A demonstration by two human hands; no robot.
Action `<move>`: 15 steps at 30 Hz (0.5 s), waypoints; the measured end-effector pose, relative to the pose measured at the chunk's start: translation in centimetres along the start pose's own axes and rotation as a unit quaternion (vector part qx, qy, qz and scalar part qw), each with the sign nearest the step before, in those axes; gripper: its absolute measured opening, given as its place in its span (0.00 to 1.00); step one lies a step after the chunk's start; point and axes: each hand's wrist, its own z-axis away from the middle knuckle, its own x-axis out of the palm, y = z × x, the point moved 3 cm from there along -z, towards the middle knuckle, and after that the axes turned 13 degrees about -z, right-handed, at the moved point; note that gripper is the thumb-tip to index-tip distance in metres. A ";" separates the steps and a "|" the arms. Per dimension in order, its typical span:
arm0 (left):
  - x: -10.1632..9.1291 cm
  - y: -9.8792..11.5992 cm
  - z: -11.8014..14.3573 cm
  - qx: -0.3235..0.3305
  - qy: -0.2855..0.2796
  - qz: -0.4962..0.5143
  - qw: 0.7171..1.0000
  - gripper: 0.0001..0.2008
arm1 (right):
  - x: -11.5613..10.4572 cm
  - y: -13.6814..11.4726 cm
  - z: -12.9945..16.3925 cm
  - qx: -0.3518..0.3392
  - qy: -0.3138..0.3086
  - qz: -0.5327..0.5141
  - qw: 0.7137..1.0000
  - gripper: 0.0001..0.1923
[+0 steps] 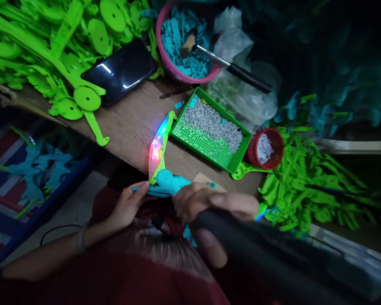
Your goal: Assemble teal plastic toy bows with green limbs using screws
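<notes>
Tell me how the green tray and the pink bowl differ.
The green tray is rectangular; the pink bowl is round. The tray holds mostly small silvery pieces, the bowl turquoise pieces. A hammer lies across the bowl; none lies on the tray. Both are open-topped and hold loose parts.

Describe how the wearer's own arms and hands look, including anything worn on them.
Both the left hand and the right hand are ungloved. The left forearm shows bare, with a thin, pale band at the wrist. A blurred dark shape hides the right forearm, so its sleeve cannot be made out.
</notes>
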 end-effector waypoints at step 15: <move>0.1 1.1 0.9 0.024 -0.019 -0.087 0.996 0.22 | 3.8 4.4 0.9 -0.137 -0.205 -0.060 0.967 0.06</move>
